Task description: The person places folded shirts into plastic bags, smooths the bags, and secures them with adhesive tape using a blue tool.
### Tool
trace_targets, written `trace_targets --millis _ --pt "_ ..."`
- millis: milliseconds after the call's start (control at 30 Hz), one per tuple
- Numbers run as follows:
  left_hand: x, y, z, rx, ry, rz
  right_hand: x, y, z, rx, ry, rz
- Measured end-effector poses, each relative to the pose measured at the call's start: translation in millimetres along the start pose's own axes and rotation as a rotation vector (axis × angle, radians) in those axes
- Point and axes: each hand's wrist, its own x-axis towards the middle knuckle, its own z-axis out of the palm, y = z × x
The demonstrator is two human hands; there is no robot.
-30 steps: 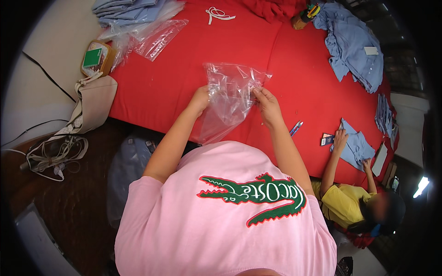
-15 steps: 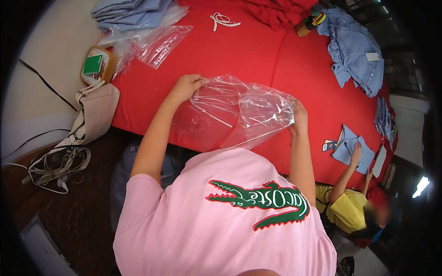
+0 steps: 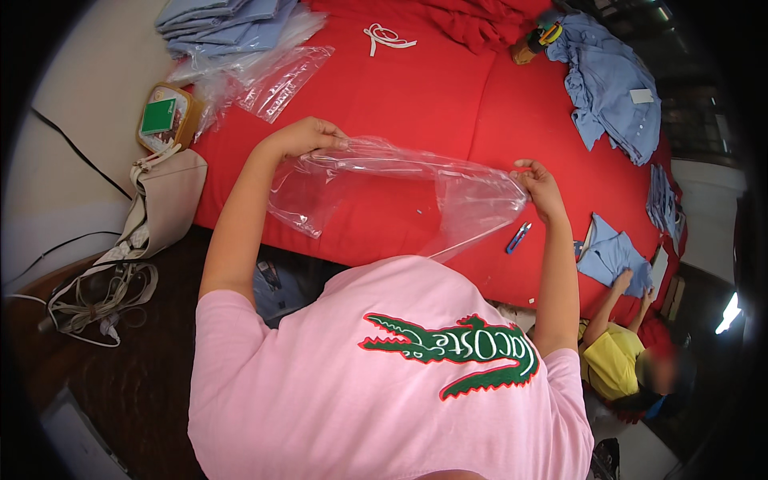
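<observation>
A clear plastic bag [image 3: 480,196] is stretched sideways between my two hands, above the red-covered table [image 3: 384,88]. My left hand [image 3: 316,138] pinches its top edge at one end, and a loose flap of the film hangs below that hand. At the other end, my right hand [image 3: 540,192] grips the bag's corner between thumb and fingers. Through the film I see only the red cloth. Close to my right forearm, a small pair of blue-handled thread snips [image 3: 518,238] lies on the cloth.
At the far left are folded blue garments [image 3: 228,24] and more plastic bags [image 3: 280,80]. A lidded tub [image 3: 166,120] and a beige bag [image 3: 168,188] sit at the left edge. White cord [image 3: 388,38] and piled blue shirts [image 3: 616,88] lie farther off. A person in yellow [image 3: 612,360] handles blue cloth [image 3: 612,256].
My hands have moved farther apart, pulling the bag wider and tauter. The snips now show beside my right forearm. The person at the right has shifted their hands on the blue cloth.
</observation>
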Motion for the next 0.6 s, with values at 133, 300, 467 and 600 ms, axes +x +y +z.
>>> trace_targets --millis 133,300,467,600 --pt "13 -13 -1 0.413 0.395 -0.012 -11 7 20 -0.737 0.422 -0.5" --pt "-1 4 86 0.678 0.986 0.241 -84 -15 116 -1.187 -0.077 -0.964" --pt "21 -41 189 0.698 1.039 0.168 -70 32 166 -1.079 -0.167 -0.75" --pt "11 -57 166 0.909 0.81 0.273 -36 14 148 -0.805 0.131 -0.773"
